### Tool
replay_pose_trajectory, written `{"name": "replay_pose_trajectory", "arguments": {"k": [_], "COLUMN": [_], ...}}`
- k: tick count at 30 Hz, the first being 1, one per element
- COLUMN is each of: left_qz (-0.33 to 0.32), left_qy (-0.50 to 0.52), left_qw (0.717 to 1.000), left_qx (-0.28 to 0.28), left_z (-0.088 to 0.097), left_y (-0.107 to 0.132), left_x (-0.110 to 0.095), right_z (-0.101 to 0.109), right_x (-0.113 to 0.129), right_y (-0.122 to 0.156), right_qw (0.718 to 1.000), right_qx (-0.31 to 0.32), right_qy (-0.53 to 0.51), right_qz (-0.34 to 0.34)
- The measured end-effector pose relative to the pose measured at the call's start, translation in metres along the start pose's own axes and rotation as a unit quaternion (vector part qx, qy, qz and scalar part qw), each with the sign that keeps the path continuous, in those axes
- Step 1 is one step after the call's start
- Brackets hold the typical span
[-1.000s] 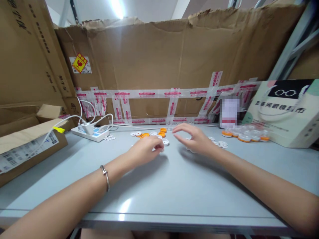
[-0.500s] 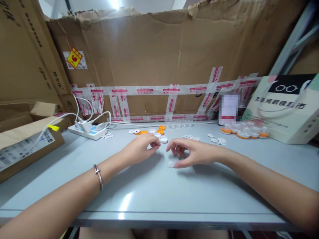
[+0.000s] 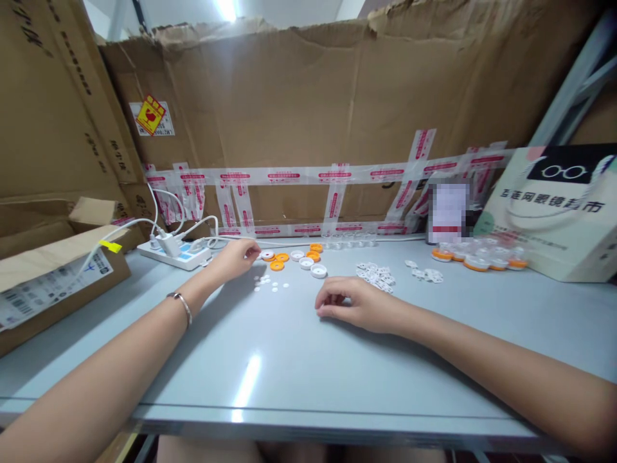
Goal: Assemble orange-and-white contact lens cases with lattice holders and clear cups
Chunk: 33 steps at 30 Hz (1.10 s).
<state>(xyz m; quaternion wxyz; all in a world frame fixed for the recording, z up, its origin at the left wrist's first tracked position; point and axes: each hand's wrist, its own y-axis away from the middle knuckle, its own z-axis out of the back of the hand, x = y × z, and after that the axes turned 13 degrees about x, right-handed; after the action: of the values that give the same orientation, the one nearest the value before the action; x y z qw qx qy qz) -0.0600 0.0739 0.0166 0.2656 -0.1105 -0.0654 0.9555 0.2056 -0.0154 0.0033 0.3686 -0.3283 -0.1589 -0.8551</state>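
Behind the gray table (image 3: 289, 366): tall cardboard sheet (image 3: 270, 96), banded low down with printed tape (image 3: 284, 175) and marked with a yellow-and-red sticker (image 3: 151, 116). Reference point for all positions below: pile of white pieces (image 3: 376, 276), small, flat and loosely heaped on the table.

Left hand (image 3: 245, 256): well to the left of the pile, close to the far-left end of the caps. Fingers curled, tips drawn near one another. Contact with the nearest cap, or any item in the grasp: cannot tell. Silver bracelet (image 3: 182, 307) on the wrist.

Right hand (image 3: 328, 306): just in front and to the left of the pile, partly masking its front edge. Fingers bent inward, narrow spacing between thumb and fingertips. Item between the tips: cannot tell.

Left of the pile: white caps (image 3: 319, 271) and orange caps (image 3: 277, 265), round, shallow, loosely grouped, some overlapping in view. Farther left and in front of the orange caps: small white discs (image 3: 275, 289), scattered flat.

Behind the pile: row of clear cups (image 3: 348, 242), near the foot of the cardboard. Right of the pile, apart from it: second, smaller group of white pieces (image 3: 427, 276). Farther right: cluster of orange-based clear containers (image 3: 475, 260), then paper bag (image 3: 544, 218) with glasses print. Far left of the pile: power strip (image 3: 176, 257) with plugged-in white cables, then open cardboard box (image 3: 62, 276).
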Motion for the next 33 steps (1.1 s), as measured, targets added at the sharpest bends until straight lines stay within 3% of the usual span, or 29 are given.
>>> {"name": "replay_pose_trajectory", "arguments": {"k": [4, 6, 11, 17, 22, 25, 28, 30, 33], "left_qz": [-0.028, -0.043, -0.076, -0.094, -0.097, -0.114, -0.176, -0.287, -0.368], "left_qy": [-0.013, -0.017, -0.013, -0.006, -0.008, -0.004, 0.025, 0.081, 0.066], "left_qw": [0.999, 0.998, 0.996, 0.994, 0.995, 0.993, 0.984, 0.954, 0.927], "left_qx": [0.031, 0.035, 0.041, 0.056, 0.030, -0.006, -0.019, -0.002, 0.019], "left_z": [-0.012, -0.015, -0.017, -0.021, -0.020, -0.011, -0.002, -0.001, -0.005], "left_y": [-0.006, -0.008, -0.010, -0.010, -0.010, -0.002, 0.013, 0.022, 0.028], "left_x": [0.005, 0.000, -0.010, -0.013, -0.013, -0.027, -0.056, -0.075, -0.091], "right_z": [-0.001, -0.002, -0.005, -0.007, -0.004, 0.001, 0.006, 0.007, 0.007], "right_x": [0.001, -0.002, -0.009, -0.009, -0.011, -0.011, -0.012, -0.012, -0.015], "right_y": [-0.004, -0.008, -0.015, -0.015, -0.014, -0.011, -0.008, -0.008, -0.009], "right_qw": [0.988, 0.983, 0.981, 0.984, 0.983, 0.979, 0.976, 0.976, 0.980], "right_qx": [-0.001, -0.006, -0.064, -0.099, -0.118, -0.138, -0.161, -0.171, -0.160], "right_qy": [-0.134, -0.151, -0.101, -0.032, -0.022, -0.034, -0.059, -0.078, -0.088], "right_qz": [-0.080, -0.107, -0.151, -0.142, -0.142, -0.147, -0.134, -0.111, -0.083]}}
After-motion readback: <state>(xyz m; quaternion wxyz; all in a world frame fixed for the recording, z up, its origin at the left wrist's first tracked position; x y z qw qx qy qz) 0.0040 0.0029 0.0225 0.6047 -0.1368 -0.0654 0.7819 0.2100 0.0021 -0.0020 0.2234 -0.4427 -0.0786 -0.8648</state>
